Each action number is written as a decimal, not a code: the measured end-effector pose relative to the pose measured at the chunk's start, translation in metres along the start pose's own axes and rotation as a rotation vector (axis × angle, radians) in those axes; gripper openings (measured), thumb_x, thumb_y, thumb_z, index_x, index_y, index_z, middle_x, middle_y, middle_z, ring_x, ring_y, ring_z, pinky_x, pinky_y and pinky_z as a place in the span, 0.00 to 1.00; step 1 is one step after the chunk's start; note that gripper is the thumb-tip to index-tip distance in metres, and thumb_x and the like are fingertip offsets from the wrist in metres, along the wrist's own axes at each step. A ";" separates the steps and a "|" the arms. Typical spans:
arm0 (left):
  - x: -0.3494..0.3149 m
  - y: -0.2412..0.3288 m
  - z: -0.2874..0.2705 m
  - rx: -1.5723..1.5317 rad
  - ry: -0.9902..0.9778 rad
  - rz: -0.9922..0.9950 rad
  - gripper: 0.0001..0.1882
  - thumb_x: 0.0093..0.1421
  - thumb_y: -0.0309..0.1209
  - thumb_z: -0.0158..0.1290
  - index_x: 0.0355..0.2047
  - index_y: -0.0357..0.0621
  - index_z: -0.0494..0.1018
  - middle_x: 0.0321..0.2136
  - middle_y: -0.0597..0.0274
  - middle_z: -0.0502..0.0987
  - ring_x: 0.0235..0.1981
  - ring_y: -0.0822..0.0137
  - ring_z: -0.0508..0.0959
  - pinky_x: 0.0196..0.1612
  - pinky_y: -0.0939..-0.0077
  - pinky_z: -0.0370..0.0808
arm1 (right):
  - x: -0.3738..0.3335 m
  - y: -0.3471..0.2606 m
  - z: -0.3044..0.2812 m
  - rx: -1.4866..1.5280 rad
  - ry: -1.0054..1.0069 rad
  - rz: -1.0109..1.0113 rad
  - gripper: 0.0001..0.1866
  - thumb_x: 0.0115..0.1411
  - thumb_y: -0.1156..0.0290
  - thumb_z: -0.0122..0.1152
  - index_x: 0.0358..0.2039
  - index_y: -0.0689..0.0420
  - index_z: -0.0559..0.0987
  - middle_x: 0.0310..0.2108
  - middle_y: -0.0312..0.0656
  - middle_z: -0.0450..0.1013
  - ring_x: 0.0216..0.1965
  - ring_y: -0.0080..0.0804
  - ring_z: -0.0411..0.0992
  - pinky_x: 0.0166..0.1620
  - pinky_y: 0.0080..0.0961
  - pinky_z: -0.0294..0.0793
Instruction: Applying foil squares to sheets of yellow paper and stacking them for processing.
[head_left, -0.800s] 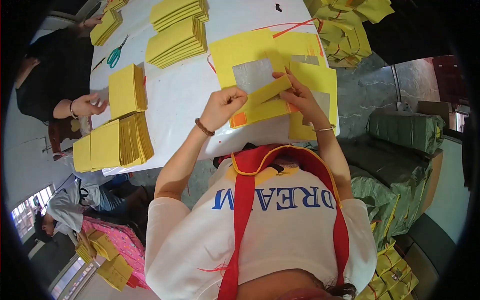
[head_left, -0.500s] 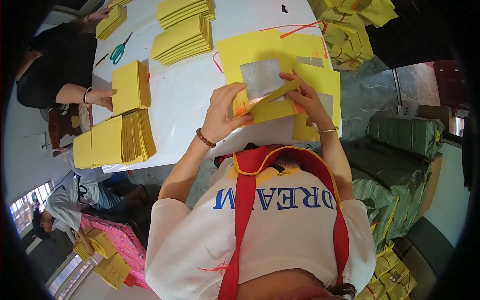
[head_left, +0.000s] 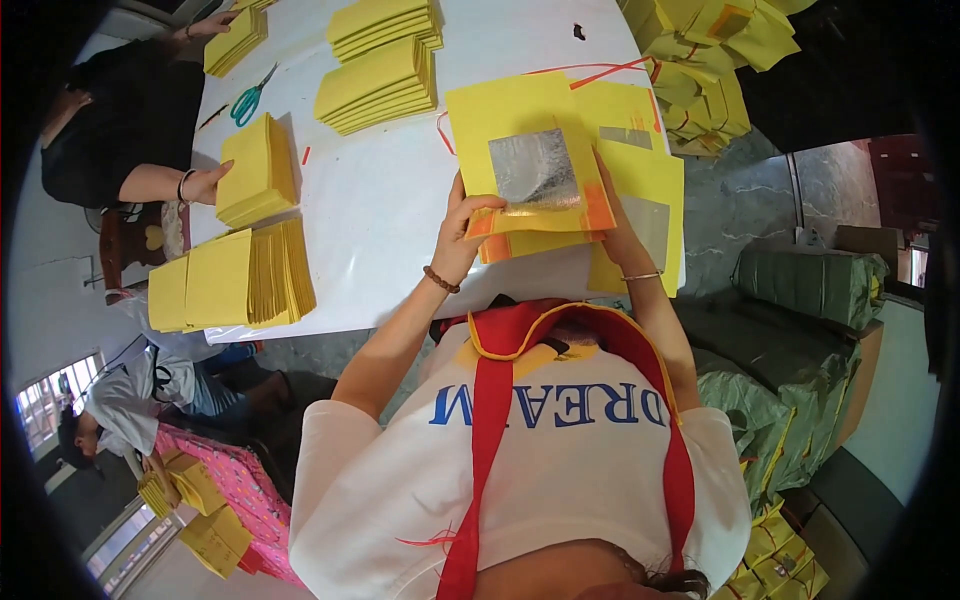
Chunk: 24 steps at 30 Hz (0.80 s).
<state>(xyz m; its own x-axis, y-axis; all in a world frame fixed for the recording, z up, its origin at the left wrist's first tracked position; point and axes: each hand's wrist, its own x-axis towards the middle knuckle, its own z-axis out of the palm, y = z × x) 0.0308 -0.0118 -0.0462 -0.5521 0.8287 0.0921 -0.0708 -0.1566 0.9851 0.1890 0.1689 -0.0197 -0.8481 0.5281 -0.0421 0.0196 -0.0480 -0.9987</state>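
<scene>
Yellow sheet: this sheet (head_left: 522, 108), with a silver patch (head_left: 533, 172), is held over the white table (head_left: 380, 210), near its near right corner.
Left hand: its thumb presses on the sheet's near left corner, gripping it; the left hand (head_left: 462, 228) has its other fingers partly hidden.
Right hand: the right hand (head_left: 622, 235) lies against the sheet's right side; how far its fingers close cannot be told.
Right edge: loose yellow sheets (head_left: 664, 172) lie here, with a red ribbon (head_left: 612, 73) near their far side.
Left edge: a co-worker's hand (head_left: 208, 184) touches a yellow stack (head_left: 252, 175); teal-handled scissors (head_left: 245, 106) lie just beyond it.
Near left corner: a fanned yellow pile (head_left: 275, 278).
Beyond right edge: green wrapped bundles (head_left: 808, 270).
</scene>
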 end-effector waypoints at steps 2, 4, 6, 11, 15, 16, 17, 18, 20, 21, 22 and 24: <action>-0.004 -0.002 -0.001 0.008 0.005 -0.003 0.16 0.49 0.21 0.53 0.39 0.48 0.75 0.64 0.50 0.45 0.65 0.56 0.48 0.63 0.68 0.52 | -0.004 0.000 0.004 0.094 0.000 0.000 0.41 0.57 0.67 0.54 0.66 0.53 0.44 0.66 0.43 0.43 0.66 0.32 0.42 0.65 0.27 0.45; -0.010 -0.002 -0.004 0.016 0.013 0.001 0.15 0.50 0.21 0.53 0.39 0.47 0.75 0.64 0.50 0.46 0.65 0.56 0.49 0.63 0.67 0.52 | -0.015 0.009 0.009 0.045 0.017 -0.045 0.41 0.57 0.67 0.55 0.66 0.54 0.44 0.66 0.43 0.43 0.66 0.32 0.43 0.65 0.27 0.45; -0.023 -0.001 -0.007 0.075 -0.017 0.004 0.13 0.52 0.23 0.54 0.39 0.48 0.75 0.64 0.50 0.46 0.65 0.55 0.50 0.62 0.67 0.53 | -0.030 0.010 0.017 -0.001 0.029 -0.088 0.41 0.58 0.67 0.55 0.66 0.54 0.44 0.66 0.43 0.44 0.66 0.32 0.43 0.65 0.27 0.45; -0.037 0.014 -0.005 0.167 -0.068 0.096 0.13 0.51 0.28 0.57 0.39 0.50 0.75 0.63 0.49 0.48 0.64 0.51 0.51 0.61 0.65 0.55 | -0.049 -0.004 0.024 0.056 0.063 0.092 0.44 0.53 0.71 0.62 0.65 0.52 0.46 0.66 0.42 0.45 0.66 0.33 0.43 0.65 0.28 0.45; -0.036 0.033 -0.005 0.371 -0.022 0.111 0.12 0.49 0.29 0.59 0.37 0.51 0.77 0.64 0.49 0.47 0.64 0.50 0.49 0.62 0.62 0.49 | -0.041 -0.013 0.005 0.141 -0.052 0.155 0.48 0.50 0.68 0.66 0.65 0.51 0.46 0.65 0.43 0.45 0.66 0.34 0.42 0.65 0.31 0.45; -0.036 0.040 -0.005 0.623 0.018 0.215 0.12 0.49 0.28 0.59 0.36 0.51 0.78 0.64 0.49 0.47 0.64 0.50 0.48 0.62 0.61 0.47 | -0.041 -0.016 0.000 -0.048 -0.031 0.068 0.48 0.48 0.68 0.67 0.65 0.50 0.48 0.65 0.44 0.45 0.67 0.35 0.41 0.65 0.32 0.44; -0.033 0.047 -0.006 0.622 0.016 0.217 0.12 0.49 0.28 0.59 0.36 0.51 0.78 0.64 0.49 0.47 0.64 0.50 0.48 0.62 0.61 0.47 | -0.040 -0.020 -0.002 -0.237 -0.010 -0.018 0.48 0.47 0.67 0.69 0.64 0.50 0.50 0.65 0.44 0.45 0.67 0.36 0.41 0.65 0.33 0.44; -0.029 0.057 -0.008 0.703 0.016 0.286 0.11 0.50 0.28 0.57 0.36 0.50 0.78 0.63 0.49 0.50 0.63 0.50 0.48 0.63 0.60 0.47 | -0.038 -0.027 -0.003 -0.236 -0.007 -0.021 0.48 0.47 0.67 0.69 0.64 0.50 0.50 0.65 0.44 0.45 0.67 0.36 0.41 0.65 0.33 0.44; -0.019 0.071 -0.009 0.735 0.019 0.351 0.11 0.50 0.24 0.56 0.37 0.47 0.78 0.57 0.54 0.64 0.59 0.52 0.56 0.60 0.62 0.53 | -0.034 -0.041 -0.004 -0.334 -0.065 -0.101 0.46 0.45 0.67 0.69 0.63 0.49 0.55 0.66 0.45 0.44 0.67 0.38 0.40 0.65 0.35 0.44; -0.014 0.070 -0.011 0.738 0.023 0.355 0.11 0.50 0.24 0.56 0.37 0.47 0.78 0.57 0.54 0.64 0.59 0.52 0.56 0.60 0.62 0.53 | -0.031 -0.045 -0.002 -0.334 -0.067 -0.107 0.46 0.45 0.67 0.69 0.63 0.49 0.55 0.66 0.45 0.44 0.67 0.38 0.40 0.65 0.35 0.44; -0.009 0.068 -0.012 0.519 0.002 0.245 0.11 0.52 0.24 0.55 0.37 0.44 0.77 0.53 0.55 0.68 0.55 0.56 0.61 0.57 0.66 0.57 | -0.029 -0.047 0.001 -0.357 -0.049 -0.130 0.43 0.45 0.68 0.69 0.61 0.49 0.59 0.65 0.45 0.45 0.67 0.39 0.42 0.64 0.34 0.46; -0.003 0.068 -0.009 0.251 0.023 0.103 0.10 0.58 0.25 0.52 0.40 0.36 0.74 0.42 0.58 0.75 0.44 0.68 0.71 0.47 0.76 0.68 | -0.024 -0.048 0.006 -0.381 -0.030 -0.156 0.39 0.46 0.69 0.68 0.59 0.50 0.62 0.65 0.45 0.47 0.66 0.40 0.44 0.64 0.34 0.47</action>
<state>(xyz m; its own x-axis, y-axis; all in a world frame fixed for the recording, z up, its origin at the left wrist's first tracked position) 0.0204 -0.0300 0.0189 -0.5645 0.8024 0.1934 0.1934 -0.0992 0.9761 0.2053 0.1534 0.0294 -0.8716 0.4787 0.1058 0.0797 0.3513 -0.9329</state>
